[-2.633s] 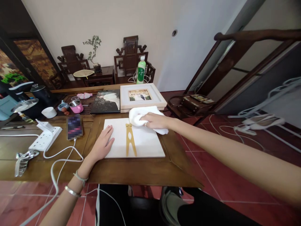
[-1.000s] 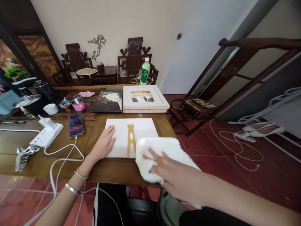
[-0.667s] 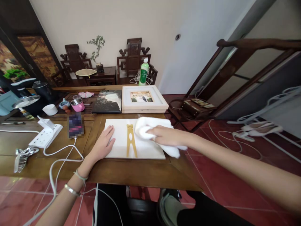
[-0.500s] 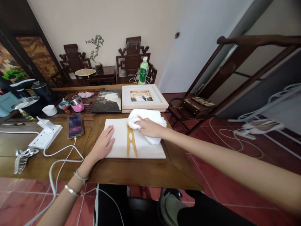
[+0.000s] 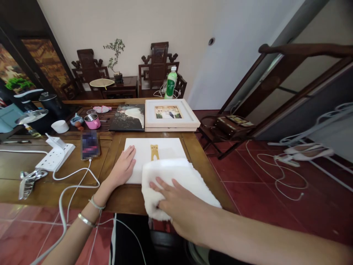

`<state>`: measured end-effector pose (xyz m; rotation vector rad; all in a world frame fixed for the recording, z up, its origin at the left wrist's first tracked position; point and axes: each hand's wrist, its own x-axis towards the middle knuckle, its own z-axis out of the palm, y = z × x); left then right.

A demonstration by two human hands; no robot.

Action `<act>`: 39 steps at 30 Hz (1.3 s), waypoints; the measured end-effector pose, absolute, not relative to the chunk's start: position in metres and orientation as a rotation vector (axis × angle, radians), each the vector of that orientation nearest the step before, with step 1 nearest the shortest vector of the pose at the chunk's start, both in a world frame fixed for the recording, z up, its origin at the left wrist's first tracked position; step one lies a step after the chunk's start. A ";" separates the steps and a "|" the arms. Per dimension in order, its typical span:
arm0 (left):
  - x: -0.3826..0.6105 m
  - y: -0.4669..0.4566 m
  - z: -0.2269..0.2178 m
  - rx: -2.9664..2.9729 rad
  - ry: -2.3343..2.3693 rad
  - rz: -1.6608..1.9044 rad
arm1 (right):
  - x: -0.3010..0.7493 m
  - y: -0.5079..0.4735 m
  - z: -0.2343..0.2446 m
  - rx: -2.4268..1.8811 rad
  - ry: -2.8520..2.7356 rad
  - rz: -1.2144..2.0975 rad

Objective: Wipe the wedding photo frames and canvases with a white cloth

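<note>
My left hand (image 5: 123,167) lies flat on the left edge of a white panel (image 5: 171,148), fingers stretched out. On the panel is a gold, cat-shaped piece (image 5: 154,148) with two long legs; its lower part is hidden. My right hand (image 5: 183,209) presses on a white fluffy towel (image 5: 190,176), its fingers partly spread and dug into the pile. The towel covers the panel's lower right and hangs past the table's front edge.
Behind the panel lie a framed picture (image 5: 190,116) and a dark photo panel (image 5: 124,123). A green bottle (image 5: 171,84) stands beyond them. To the left are a phone (image 5: 90,145), a power strip (image 5: 55,158), a silver hair clip (image 5: 30,180), a pink cup (image 5: 93,121) and loose cables.
My right hand has drawn the towel from the panel's upper right down toward me, over the table's front edge. The gold piece's legs are now covered. My left hand has stayed in place.
</note>
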<state>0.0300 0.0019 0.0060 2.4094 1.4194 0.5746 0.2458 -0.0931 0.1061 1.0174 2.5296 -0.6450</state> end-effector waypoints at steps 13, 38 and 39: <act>0.028 0.004 0.005 2.434 1.398 0.581 | 0.258 0.012 0.094 1.224 2.685 -0.423; 0.029 0.002 0.005 2.418 1.423 0.565 | 0.244 -0.022 0.122 1.175 2.513 -0.532; 0.029 0.002 0.005 2.420 1.418 0.564 | 0.244 -0.009 0.116 1.204 2.542 -0.437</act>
